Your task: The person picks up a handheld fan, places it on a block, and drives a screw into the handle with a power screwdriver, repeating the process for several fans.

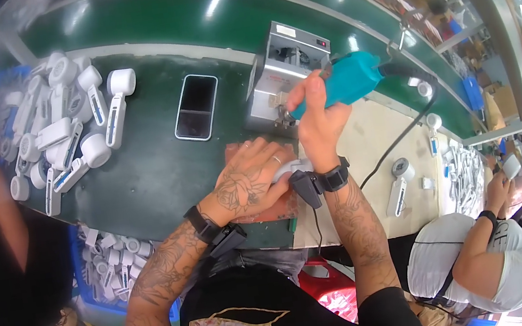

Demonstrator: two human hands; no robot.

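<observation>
My right hand (322,123) is closed around a teal electric screwdriver (356,76). The tool's front end is at the front of a grey metal box (269,89) that looks like a screw feeder; my fingers partly cover that end. My left hand (252,171) lies over a white plastic part (293,167), gripping it down on a reddish-orange pad (262,217). Much of this part is hidden beneath the hand and behind the wrist device. The black cable (403,121) of the screwdriver loops down past my right wrist.
White round-headed parts with handles (62,118) are heaped at the left. A phone (197,107) lies on the green bench. Below left stands a blue crate (78,264) of white pieces. One white handled part (400,187) rests at right. People sit on both sides.
</observation>
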